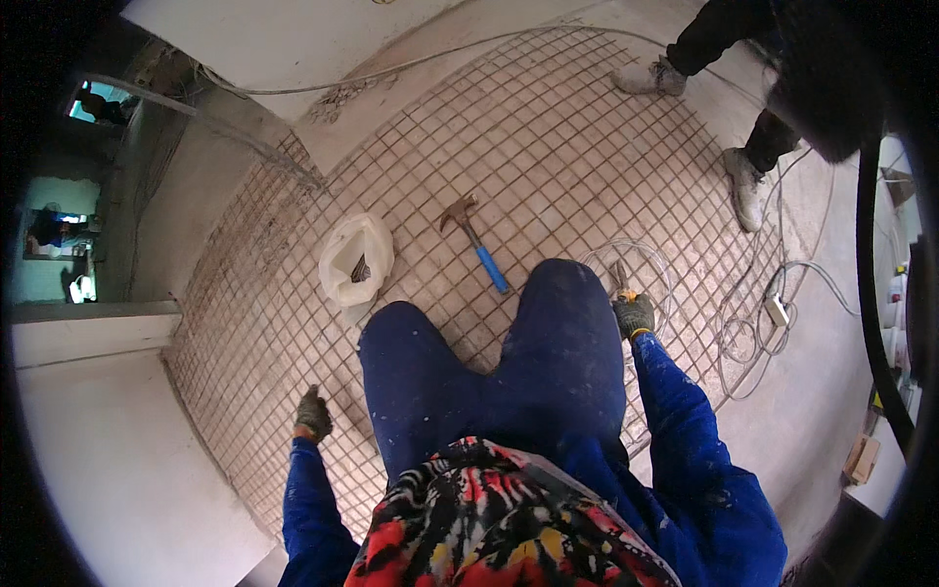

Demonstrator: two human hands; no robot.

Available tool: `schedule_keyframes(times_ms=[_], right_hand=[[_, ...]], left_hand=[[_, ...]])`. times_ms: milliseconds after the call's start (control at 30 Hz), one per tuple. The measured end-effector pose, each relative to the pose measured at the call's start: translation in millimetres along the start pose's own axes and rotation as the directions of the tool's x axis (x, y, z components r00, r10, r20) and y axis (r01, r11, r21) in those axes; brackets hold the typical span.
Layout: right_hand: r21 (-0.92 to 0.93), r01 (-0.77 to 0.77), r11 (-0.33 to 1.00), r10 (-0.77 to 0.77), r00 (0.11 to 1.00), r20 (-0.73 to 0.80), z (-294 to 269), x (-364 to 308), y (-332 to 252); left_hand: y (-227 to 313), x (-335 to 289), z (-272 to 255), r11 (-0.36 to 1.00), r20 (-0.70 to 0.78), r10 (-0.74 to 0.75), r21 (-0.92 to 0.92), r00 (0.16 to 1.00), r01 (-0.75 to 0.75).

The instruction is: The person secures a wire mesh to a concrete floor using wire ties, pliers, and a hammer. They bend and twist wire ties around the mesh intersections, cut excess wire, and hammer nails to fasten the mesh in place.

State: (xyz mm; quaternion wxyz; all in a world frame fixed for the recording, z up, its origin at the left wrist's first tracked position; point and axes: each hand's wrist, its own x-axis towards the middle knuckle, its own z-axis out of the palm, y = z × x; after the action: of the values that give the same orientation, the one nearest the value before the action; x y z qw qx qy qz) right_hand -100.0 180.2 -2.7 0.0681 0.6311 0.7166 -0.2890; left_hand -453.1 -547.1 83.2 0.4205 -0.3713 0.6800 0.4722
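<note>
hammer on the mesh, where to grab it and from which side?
Probably the blue handle, near its lower end. The hammer lies flat on the wire mesh, head away from the person, handle pointing back toward the knees. Come from above; the right hand is nearer.

Contents of the white bag (354,256), bystander above the shins, tool in right hand (633,313)'s grip.

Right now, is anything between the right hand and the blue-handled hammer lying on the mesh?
Yes. The right hand, gloved, sits beside the right knee, on a wire coil. The hammer lies on the wire mesh ahead of the knees, so that knee stands partly between them. The left hand rests on the mesh, far off.
</note>
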Motion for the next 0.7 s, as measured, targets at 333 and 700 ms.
schedule_keyframes(times_ms=[333, 700], right_hand=[[0.070, 0.041, 0.997, -0.044, 0.998, 0.037, -13, -33, 25], [-0.025, 0.263, 0.965, -0.262, 0.965, 0.033, -24, -39, 43]], left_hand=[[185, -136, -90, 0.498, -0.045, 0.721, 0.727, 0.691, -0.472], [411, -386, -28, 0.488, -0.139, 0.833, 0.638, 0.535, -0.596]])
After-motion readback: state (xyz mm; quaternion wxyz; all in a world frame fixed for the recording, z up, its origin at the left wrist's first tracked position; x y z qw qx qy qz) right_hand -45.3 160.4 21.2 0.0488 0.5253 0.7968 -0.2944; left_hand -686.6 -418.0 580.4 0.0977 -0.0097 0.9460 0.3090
